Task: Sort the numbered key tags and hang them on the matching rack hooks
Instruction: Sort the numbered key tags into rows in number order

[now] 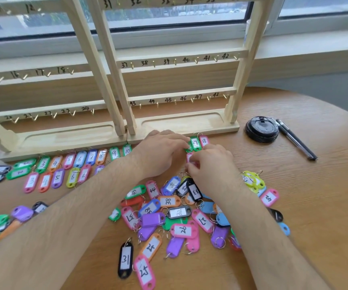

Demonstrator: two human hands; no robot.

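Bare forearms reach in from the near edge across a loose heap of key tags (154,219) on the wooden desk (315,206). Nearest in that heap lie the pink 25 tag (145,273) and the black 31 tag (125,259), with the orange 24 tag (151,246) just beyond them. Farther in, handwritten labels read 26, 27, 38, 33 and 44. Several tags lie face down. At the far side of the heap the two hands meet. The left hand (158,154) is palm down with bent fingers, their tips on a green tag (189,149); whether it grips that tag cannot be told. The right hand (210,164), knuckles up, pinches a pink tag (190,158) whose number is hidden. Just beyond the fingertips stand the green 17 tag (195,142) and the pink 18 tag (204,140), side by side against the base of the right rack (186,124). To the left, two sorted rows of tags (72,166) run along the base of the left rack (64,135), the far row readable from 3 up to 10. On the right rack, hooks are labelled 31 onward, 37 to 42 and 43 to 48. The left rack shows 11, 12, 16 to 18 and numbers up to 24. Every visible hook is bare. On the right of the desk lie a black lid (261,129) and a black pen (296,139).
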